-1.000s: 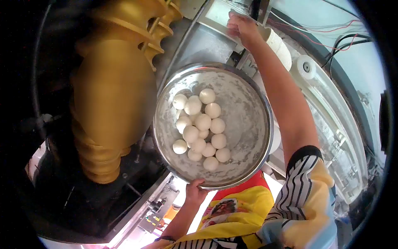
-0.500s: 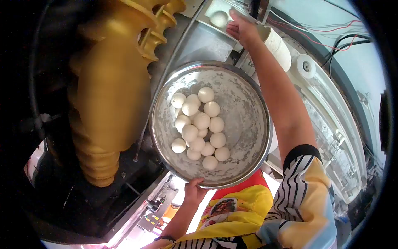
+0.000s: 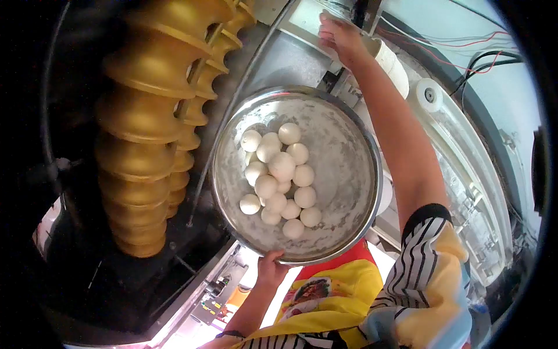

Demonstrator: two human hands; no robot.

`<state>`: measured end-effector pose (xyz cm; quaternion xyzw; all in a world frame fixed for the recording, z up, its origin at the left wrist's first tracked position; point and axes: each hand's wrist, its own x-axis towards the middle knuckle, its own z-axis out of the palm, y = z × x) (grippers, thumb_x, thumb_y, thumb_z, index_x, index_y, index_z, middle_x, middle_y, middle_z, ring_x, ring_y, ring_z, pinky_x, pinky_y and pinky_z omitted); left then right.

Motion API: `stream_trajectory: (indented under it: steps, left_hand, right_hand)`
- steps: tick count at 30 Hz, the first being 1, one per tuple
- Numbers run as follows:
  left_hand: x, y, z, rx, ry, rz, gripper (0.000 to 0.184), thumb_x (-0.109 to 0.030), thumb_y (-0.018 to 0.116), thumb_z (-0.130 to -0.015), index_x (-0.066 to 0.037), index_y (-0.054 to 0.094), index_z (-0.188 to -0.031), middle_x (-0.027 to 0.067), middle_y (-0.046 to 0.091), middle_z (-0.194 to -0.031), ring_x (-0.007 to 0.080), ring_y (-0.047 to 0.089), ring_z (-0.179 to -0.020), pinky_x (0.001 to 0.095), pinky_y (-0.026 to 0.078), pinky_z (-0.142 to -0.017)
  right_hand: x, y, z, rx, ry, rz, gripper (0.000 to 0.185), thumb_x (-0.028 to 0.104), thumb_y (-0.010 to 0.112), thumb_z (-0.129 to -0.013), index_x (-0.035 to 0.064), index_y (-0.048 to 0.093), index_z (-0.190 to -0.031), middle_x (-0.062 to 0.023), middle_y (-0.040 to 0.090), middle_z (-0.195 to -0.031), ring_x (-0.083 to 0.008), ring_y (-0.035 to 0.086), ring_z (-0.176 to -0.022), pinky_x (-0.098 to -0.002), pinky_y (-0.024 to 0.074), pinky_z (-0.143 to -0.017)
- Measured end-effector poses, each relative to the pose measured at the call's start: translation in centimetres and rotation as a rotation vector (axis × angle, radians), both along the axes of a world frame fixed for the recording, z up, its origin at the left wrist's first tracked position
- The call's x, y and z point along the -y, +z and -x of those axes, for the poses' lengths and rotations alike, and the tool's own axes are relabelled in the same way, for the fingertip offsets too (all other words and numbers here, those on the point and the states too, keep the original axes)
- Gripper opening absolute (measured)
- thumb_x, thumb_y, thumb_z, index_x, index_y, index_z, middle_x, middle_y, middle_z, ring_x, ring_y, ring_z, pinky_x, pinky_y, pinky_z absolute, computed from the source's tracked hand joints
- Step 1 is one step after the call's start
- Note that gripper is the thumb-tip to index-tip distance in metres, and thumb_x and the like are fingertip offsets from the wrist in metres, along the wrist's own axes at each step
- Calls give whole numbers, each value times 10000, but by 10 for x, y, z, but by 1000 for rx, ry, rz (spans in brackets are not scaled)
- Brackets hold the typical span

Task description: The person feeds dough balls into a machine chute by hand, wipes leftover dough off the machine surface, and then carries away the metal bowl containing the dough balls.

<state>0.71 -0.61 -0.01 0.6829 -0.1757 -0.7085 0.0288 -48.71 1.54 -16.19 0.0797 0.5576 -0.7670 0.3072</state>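
Note:
My left hand [image 3: 272,267] grips the near rim of a large metal bowl [image 3: 343,174], thumb over the edge. White powder coats the inside of the bowl. Several smooth white dough balls [image 3: 282,167] are heaped towards its left side, some resting on others. Above the bowl's far side, my right hand [image 3: 342,39] is beside a pale chute [image 3: 308,20]. Its fingers are partly bent and apart, with nothing seen in them.
Two gold spiral rollers [image 3: 142,122] stand at the left, by a thin metal rod [image 3: 232,99]. At the right are a white roller end [image 3: 429,95], a powdery machine frame [image 3: 465,174] and red and black wires [image 3: 488,55]. A white cylinder [image 3: 390,67] stands by my right forearm.
A white ball that was in the chute by my right hand is no longer seen there. The gold rollers' blurred spiral now shows sharply. My left hand and the bowl stay in place.

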Motion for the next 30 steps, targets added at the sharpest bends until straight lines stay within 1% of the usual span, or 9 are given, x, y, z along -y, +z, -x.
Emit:
stream_trajectory:
  steps: [1, 7, 16, 19, 22, 23, 26, 27, 30]
  left_hand:
    - [1, -4, -5, -10, -1, 2, 486, 0, 507, -709, 24, 380, -1178, 188, 461, -1168, 366, 481, -1058, 556, 415, -877]
    - [1, -2, -2, -10, -23, -1, 508, 8, 503, -698, 23, 371, -1188, 186, 461, -1164, 371, 484, -1054, 563, 417, -882]
    - [1, -1, 0, -26, -13, -11, 536, 17, 489, -695, 27, 334, -1208, 197, 442, -1177, 381, 467, -1072, 572, 401, -902]
    - [0, 3, 5, -19, -6, -22, 533, 15, 488, -697, 24, 336, -1207, 192, 440, -1185, 378, 451, -1092, 578, 385, -912]
    - [-2, 3, 6, -17, 7, -26, 523, 8, 494, -700, 18, 348, -1202, 183, 445, -1184, 375, 437, -1107, 584, 376, -913]
    - [-1, 3, 6, -19, 15, -25, 519, 6, 496, -701, 16, 353, -1200, 179, 448, -1182, 374, 433, -1111, 586, 374, -912]
    - [1, -4, -3, 11, 21, -28, 509, 0, 506, -700, 11, 371, -1191, 174, 462, -1166, 376, 449, -1093, 589, 376, -902]
    - [2, -5, -4, 11, 23, -33, 500, -1, 507, -699, 11, 379, -1183, 174, 467, -1158, 374, 456, -1085, 587, 379, -900]
    - [1, -3, 0, 23, 17, -52, 476, -5, 509, -699, 11, 398, -1161, 173, 479, -1139, 367, 475, -1063, 578, 390, -893]
  right_hand:
    - [-1, -6, 1, 177, -64, 80, 427, 386, 657, -754, 24, 537, -947, -92, 559, -852, -164, 551, -792, -277, 477, -722]
    - [-1, -16, 0, 156, -154, 180, 488, 422, 641, -760, 1, 510, -969, -98, 541, -844, -180, 555, -789, -297, 488, -742]
    - [0, 4, -6, 177, -136, 48, 503, 396, 674, -733, -9, 527, -991, -88, 552, -879, -166, 541, -804, -279, 469, -730]
    - [10, 2, -14, -229, -52, 21, 488, 345, 722, -680, 29, 560, -1015, -47, 558, -886, -139, 514, -795, -268, 432, -706]
    - [8, 5, -15, -514, 40, -278, 503, 362, 763, -606, 53, 611, -973, -48, 599, -868, -134, 539, -807, -261, 433, -700]
    - [10, 7, -22, -341, -131, -133, 443, 340, 755, -608, 54, 634, -923, -21, 599, -869, -132, 536, -793, -273, 430, -713]
    - [-16, 76, -46, -405, 444, 300, 336, 226, 642, -725, 44, 603, -1004, -24, 579, -933, -129, 507, -880, -283, 403, -799]
    - [-20, 89, -50, -487, 612, 269, 334, 237, 632, -743, 37, 600, -1009, -46, 588, -984, -140, 521, -926, -287, 404, -833]
    - [-12, 67, -27, -303, 239, -134, 317, 251, 624, -755, 29, 602, -980, -68, 590, -1002, -145, 529, -936, -292, 414, -832]
